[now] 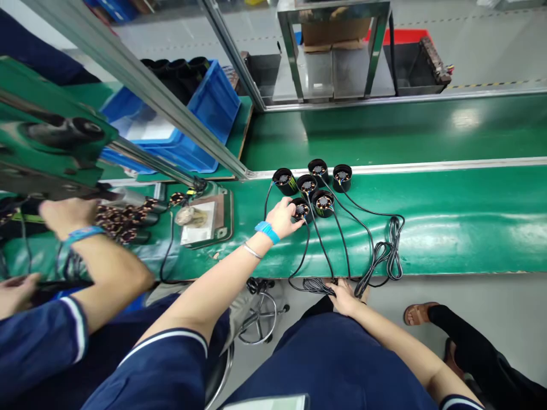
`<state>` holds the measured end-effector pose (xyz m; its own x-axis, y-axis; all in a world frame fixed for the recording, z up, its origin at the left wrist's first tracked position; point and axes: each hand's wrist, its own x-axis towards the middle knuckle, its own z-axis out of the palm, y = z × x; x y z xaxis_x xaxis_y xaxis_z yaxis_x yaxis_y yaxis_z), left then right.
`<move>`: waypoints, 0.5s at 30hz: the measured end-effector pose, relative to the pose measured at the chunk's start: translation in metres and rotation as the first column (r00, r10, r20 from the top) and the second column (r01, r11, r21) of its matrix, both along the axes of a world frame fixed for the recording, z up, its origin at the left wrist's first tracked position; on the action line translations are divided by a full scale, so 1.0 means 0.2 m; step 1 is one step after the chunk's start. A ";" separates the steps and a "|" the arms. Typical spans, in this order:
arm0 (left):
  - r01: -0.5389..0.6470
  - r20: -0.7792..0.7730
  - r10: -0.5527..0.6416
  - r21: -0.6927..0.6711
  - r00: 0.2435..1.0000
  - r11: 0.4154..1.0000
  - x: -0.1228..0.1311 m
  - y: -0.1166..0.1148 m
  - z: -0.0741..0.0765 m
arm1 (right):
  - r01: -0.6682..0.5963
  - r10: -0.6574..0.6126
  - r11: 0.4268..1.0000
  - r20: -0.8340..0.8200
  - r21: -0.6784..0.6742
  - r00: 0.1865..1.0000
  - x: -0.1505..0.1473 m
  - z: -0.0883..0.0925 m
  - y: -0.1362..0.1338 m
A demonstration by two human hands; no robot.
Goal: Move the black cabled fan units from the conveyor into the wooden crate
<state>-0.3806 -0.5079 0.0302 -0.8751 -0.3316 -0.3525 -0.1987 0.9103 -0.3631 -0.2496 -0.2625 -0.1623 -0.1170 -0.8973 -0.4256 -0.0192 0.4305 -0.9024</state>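
Several black round motors [323, 202] with copper windings stand grouped on the green belt [448, 228], each trailing a black cable [387, 250]. My left hand [284, 217], with a blue wristband, reaches forward and its fingers close round the nearest motor [301, 209]. At the belt's near edge, my right hand [344, 296] rests with fingers curled on a coiled bundle of the cables [317, 285].
A co-worker's hands [64, 215] handle wound parts [122, 219] at the left, by a green fixture [51, 131]. A blue bin [205, 114] holds black housings behind a slanted metal rail [171, 108]. A stool [260, 316] stands below the belt. Someone's sandalled foot [421, 312] is at the right.
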 end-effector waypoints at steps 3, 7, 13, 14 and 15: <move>-0.076 -0.017 0.076 -0.061 0.997 0.995 0.03 0.02 0.03 | 0.042 -0.042 0.999 -0.003 0.014 0.999 0.02 0.01 0.00; -0.133 0.021 0.136 -0.107 0.990 0.985 0.04 0.03 0.12 | 0.052 -0.052 0.998 0.012 0.033 0.999 0.03 0.04 0.03; 0.144 0.017 -0.154 0.264 0.988 0.954 -0.21 -0.09 0.18 | 0.033 -0.033 0.999 0.042 -0.001 0.999 0.04 0.06 0.05; 0.158 0.037 -0.173 0.247 0.984 0.956 -0.27 -0.11 0.16 | 0.027 -0.027 1.000 0.036 -0.012 0.999 0.05 0.06 0.05; 0.156 0.089 -0.176 0.197 0.980 0.968 -0.32 -0.12 0.13 | 0.021 -0.021 1.000 0.026 -0.018 0.999 0.05 0.06 0.05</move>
